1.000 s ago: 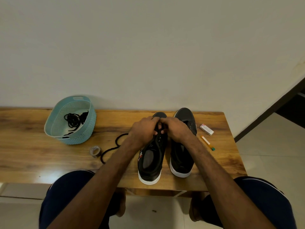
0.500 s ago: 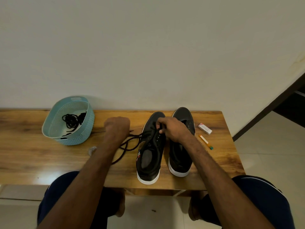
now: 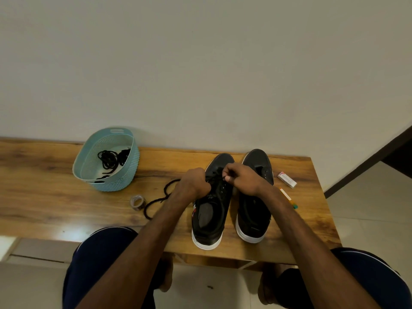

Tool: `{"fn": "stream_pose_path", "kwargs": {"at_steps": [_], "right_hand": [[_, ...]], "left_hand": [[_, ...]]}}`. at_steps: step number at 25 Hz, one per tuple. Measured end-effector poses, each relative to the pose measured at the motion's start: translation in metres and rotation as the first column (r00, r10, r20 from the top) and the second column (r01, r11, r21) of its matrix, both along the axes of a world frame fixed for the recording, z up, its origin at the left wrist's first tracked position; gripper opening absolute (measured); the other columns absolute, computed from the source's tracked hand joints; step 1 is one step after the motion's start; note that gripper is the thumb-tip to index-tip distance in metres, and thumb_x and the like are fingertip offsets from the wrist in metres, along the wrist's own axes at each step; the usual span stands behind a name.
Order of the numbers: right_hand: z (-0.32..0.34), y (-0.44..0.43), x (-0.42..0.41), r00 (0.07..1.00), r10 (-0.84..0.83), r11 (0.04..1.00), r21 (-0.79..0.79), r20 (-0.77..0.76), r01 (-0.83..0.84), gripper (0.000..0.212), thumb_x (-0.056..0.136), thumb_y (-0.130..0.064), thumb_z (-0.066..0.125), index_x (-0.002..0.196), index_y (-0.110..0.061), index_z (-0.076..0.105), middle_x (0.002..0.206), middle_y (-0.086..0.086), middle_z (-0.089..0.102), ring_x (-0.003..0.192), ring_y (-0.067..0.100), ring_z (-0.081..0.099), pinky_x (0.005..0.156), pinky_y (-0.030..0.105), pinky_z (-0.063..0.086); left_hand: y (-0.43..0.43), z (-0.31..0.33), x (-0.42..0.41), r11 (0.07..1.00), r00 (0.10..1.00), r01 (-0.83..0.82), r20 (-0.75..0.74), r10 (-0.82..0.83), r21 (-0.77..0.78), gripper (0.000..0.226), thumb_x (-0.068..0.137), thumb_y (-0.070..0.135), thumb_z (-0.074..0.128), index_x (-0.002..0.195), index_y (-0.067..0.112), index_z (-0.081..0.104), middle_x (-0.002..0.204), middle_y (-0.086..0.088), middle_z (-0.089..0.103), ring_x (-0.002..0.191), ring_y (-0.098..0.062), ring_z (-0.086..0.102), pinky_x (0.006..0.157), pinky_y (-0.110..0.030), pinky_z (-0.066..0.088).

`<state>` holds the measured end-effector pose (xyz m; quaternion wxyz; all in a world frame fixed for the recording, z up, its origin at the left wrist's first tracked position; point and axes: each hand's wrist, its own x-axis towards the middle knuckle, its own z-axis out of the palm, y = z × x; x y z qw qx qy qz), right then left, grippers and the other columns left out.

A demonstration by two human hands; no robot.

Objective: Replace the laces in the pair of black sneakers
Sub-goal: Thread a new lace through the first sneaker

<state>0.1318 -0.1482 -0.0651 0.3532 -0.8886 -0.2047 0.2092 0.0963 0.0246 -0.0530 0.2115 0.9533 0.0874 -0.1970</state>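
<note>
The left hand [image 3: 194,182] had come back to the sneaker [image 3: 209,217]. Half a second before, it was out to the side, pulling the lace [image 3: 158,198] tight. Now its fingers were curled under and the lace ran out from below it, so it seemed to grip the lace. The right hand [image 3: 243,179] had stayed at the holes, with its thumb and finger pinching the lace there. The two hands nearly touched over the front of the sneaker. The loose part of the lace lay in loops on the desk [image 3: 44,197], just beside a roll of tape [image 3: 137,202]. I think one hole had just been done and another was next. The other sneaker [image 3: 256,210] stood just beside, with no lace that I could see. Old laces [image 3: 110,158] lay in the blue basket [image 3: 116,185], well apart
</note>
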Motion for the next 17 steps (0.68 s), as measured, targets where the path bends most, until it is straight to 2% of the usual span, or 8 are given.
{"fn": "stream_pose_path", "kwargs": {"at_steps": [3, 4, 5, 7, 9, 14, 16, 17], "right_hand": [[0.008, -0.008, 0.001, 0.997, 0.057, 0.998, -0.035, -0.054, -0.059, 0.009, 0.096, -0.007, 0.058, 0.092, -0.014, 0.061, 0.101, 0.008, 0.063, 0.097, 0.021, 0.058, 0.085, 0.032, 0.044], [0.009, -0.009, 0.002, 0.995, 0.077, 0.995, -0.064, -0.065, -0.082, 0.003, 0.096, -0.013, 0.061, 0.094, -0.013, 0.063, 0.100, 0.005, 0.061, 0.097, 0.020, 0.058, 0.087, 0.033, 0.045], [0.009, -0.006, 0.002, 0.995, 0.087, 0.992, -0.091, -0.047, -0.091, 0.011, 0.096, -0.023, 0.064, 0.096, -0.011, 0.066, 0.098, 0.003, 0.058, 0.094, 0.018, 0.056, 0.087, 0.034, 0.045], [0.003, 0.006, 0.002, 0.997, 0.053, 0.993, -0.112, 0.061, -0.046, 0.025, 0.093, -0.040, 0.065, 0.096, -0.016, 0.066, 0.097, 0.001, 0.052, 0.090, 0.016, 0.054, 0.082, 0.034, 0.047], [-0.004, 0.020, -0.003, 0.986, 0.005, 0.994, -0.107, 0.168, 0.013, 0.028, 0.089, -0.048, 0.066, 0.093, -0.020, 0.065, 0.098, -0.001, 0.050, 0.088, 0.014, 0.053, 0.077, 0.033, 0.048], [-0.014, 0.026, -0.005, 0.982, -0.087, 0.994, -0.055, 0.167, 0.097, 0.015, 0.090, -0.033, 0.071, 0.084, -0.019, 0.071, 0.083, -0.014, 0.050, 0.075, 0.003, 0.049, 0.073, 0.029, 0.041], [-0.005, 0.019, -0.004, 0.984, -0.154, 0.987, 0.064, 0.089, 0.149, 0.009, 0.090, -0.023, 0.071, 0.086, -0.015, 0.072, 0.083, -0.010, 0.058, 0.077, 0.003, 0.054, 0.075, 0.027, 0.042], [0.003, 0.012, -0.003, 0.981, -0.196, 0.965, 0.177, -0.012, 0.195, 0.007, 0.092, -0.018, 0.070, 0.087, -0.014, 0.071, 0.085, -0.005, 0.062, 0.080, 0.007, 0.057, 0.076, 0.026, 0.045]], "left_hand": [[0.012, -0.004, 0.000, 0.995, 0.986, -0.093, 0.139, 0.089, 0.021, 0.020, 0.091, 0.019, 0.059, 0.106, 0.007, 0.064, 0.095, -0.008, 0.064, 0.087, -0.023, 0.060, 0.070, -0.034, 0.051], [0.015, -0.003, 0.000, 0.994, 0.981, -0.104, 0.167, 0.099, 0.020, 0.019, 0.092, 0.021, 0.060, 0.105, 0.008, 0.065, 0.097, -0.009, 0.066, 0.089, -0.024, 0.061, 0.073, -0.034, 0.052], [0.018, -0.003, 0.000, 0.995, 0.978, -0.104, 0.185, 0.100, 0.011, 0.019, 0.091, 0.022, 0.061, 0.104, 0.009, 0.067, 0.099, -0.008, 0.068, 0.090, -0.024, 0.063, 0.075, -0.034, 0.053], [0.021, -0.001, -0.001, 0.995, 0.976, -0.100, 0.191, 0.104, -0.027, 0.016, 0.090, 0.024, 0.065, 0.101, 0.014, 0.069, 0.098, -0.005, 0.071, 0.091, -0.023, 0.065, 0.076, -0.035, 0.054], [0.019, 0.002, -0.007, 0.997, 0.977, -0.071, 0.200, 0.078, -0.041, 0.015, 0.088, 0.026, 0.070, 0.099, 0.017, 0.071, 0.096, -0.003, 0.072, 0.089, -0.021, 0.066, 0.076, -0.035, 0.056], [0.005, -0.008, -0.038, 0.999, 0.964, 0.013, 0.263, -0.027, 0.052, 0.017, 0.091, 0.021, 0.061, 0.107, 0.017, 0.066, 0.100, 0.000, 0.068, 0.090, -0.020, 0.064, 0.075, -0.032, 0.052], [0.000, -0.010, -0.043, 0.989, 0.956, 0.024, 0.285, -0.066, 0.146, 0.013, 0.093, 0.019, 0.057, 0.103, 0.014, 0.064, 0.099, -0.003, 0.067, 0.089, -0.020, 0.062, 0.073, -0.030, 0.049], [-0.001, -0.007, -0.044, 0.983, 0.957, 0.019, 0.281, -0.071, 0.184, 0.011, 0.094, 0.018, 0.056, 0.101, 0.013, 0.063, 0.099, -0.004, 0.067, 0.090, -0.021, 0.062, 0.074, -0.029, 0.048]]}}
